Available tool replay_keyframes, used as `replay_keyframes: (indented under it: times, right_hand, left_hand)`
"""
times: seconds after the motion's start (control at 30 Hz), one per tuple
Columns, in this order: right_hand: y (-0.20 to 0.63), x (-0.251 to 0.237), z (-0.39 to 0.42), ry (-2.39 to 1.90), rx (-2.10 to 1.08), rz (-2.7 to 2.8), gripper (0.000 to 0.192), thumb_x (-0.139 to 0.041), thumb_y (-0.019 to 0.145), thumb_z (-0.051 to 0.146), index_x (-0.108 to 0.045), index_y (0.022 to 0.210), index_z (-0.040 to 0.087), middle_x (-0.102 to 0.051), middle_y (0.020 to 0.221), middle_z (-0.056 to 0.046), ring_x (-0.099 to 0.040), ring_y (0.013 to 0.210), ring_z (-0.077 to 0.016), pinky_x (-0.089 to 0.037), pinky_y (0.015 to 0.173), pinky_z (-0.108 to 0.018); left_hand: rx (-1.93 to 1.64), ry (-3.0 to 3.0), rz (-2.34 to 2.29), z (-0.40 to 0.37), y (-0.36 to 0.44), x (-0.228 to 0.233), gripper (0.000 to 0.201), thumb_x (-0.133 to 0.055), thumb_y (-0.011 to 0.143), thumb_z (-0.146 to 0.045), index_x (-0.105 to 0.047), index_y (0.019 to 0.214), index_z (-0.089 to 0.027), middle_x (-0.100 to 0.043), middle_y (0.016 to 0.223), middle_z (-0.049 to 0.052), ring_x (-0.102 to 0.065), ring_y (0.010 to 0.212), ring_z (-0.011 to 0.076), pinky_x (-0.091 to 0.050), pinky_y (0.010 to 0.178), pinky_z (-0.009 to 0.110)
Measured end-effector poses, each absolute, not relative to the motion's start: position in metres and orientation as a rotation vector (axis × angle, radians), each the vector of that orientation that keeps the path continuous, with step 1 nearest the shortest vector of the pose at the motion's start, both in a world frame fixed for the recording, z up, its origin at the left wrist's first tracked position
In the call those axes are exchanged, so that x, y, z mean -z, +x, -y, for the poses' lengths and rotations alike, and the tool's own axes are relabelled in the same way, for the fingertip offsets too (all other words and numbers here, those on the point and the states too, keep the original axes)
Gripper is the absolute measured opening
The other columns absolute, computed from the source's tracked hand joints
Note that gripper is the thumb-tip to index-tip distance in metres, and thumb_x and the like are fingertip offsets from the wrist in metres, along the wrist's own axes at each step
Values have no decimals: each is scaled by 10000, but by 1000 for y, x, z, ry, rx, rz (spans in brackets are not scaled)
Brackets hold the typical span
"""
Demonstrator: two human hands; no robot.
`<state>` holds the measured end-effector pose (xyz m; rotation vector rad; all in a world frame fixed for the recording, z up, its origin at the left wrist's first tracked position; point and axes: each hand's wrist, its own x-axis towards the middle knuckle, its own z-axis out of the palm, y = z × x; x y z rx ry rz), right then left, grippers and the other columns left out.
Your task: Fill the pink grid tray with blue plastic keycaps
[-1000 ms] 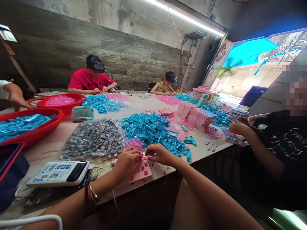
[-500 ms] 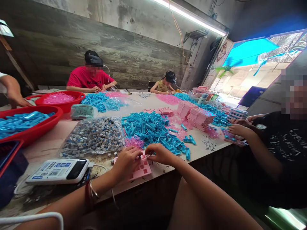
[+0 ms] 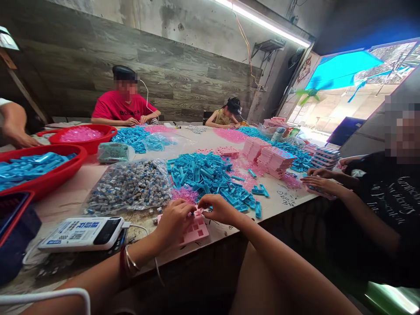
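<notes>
A pink plastic panel (image 3: 198, 232) with square openings lies at the table's near edge. My left hand (image 3: 177, 219) rests over its left part, fingers bent and pressed together near the top corner. From the right, my right hand (image 3: 219, 211) reaches the same corner with thumb and fingertips closed in a pinch. Whatever sits between the fingertips is too small and covered to name. Just beyond the hands are clear pink bits (image 3: 185, 194) and a heap of blue plastic pieces (image 3: 200, 173). A clear bag of small grey and blue parts (image 3: 129, 186) lies to the left.
A white power bank (image 3: 82, 234) with a cable lies left of my arm. Red basins (image 3: 74, 173) and a dark basket (image 3: 16, 236) stand further left. Stacked pink panels (image 3: 275, 162) are at right. Co-workers sit across and at the right, a co-worker's hands (image 3: 323, 181) nearby.
My hands stay at the panel's top corner with only slight finger shifts. The co-worker at right has moved their hands a little left over their panel. The view has shifted slightly.
</notes>
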<state>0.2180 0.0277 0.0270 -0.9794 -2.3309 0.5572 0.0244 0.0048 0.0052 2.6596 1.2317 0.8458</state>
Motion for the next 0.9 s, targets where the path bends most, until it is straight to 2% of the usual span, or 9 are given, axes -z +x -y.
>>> replay_keyframes:
  times: [0.57, 0.9]
  right_hand:
    - [216, -26, -28, -970, -553, 2342, 209, -613, 644, -3, -637, 792, 143, -638, 753, -15, -585, 685, -124, -467, 641, -219]
    - [216, -26, -27, -976, -557, 2318, 192, -624, 652, 3, -635, 792, 135, -642, 757, -20, -590, 688, -125, -471, 642, -221]
  left_hand:
    - [-797, 2754, -1266, -4, 28, -7, 117, -559, 828, -154, -629, 917, -185, -683, 868, 56, -582, 901, 236, -405, 819, 392]
    - [-827, 2493, -1307, -2, 27, -12, 110, -591, 803, -183, -630, 904, -204, -675, 923, 41, -564, 927, 232, -405, 824, 372]
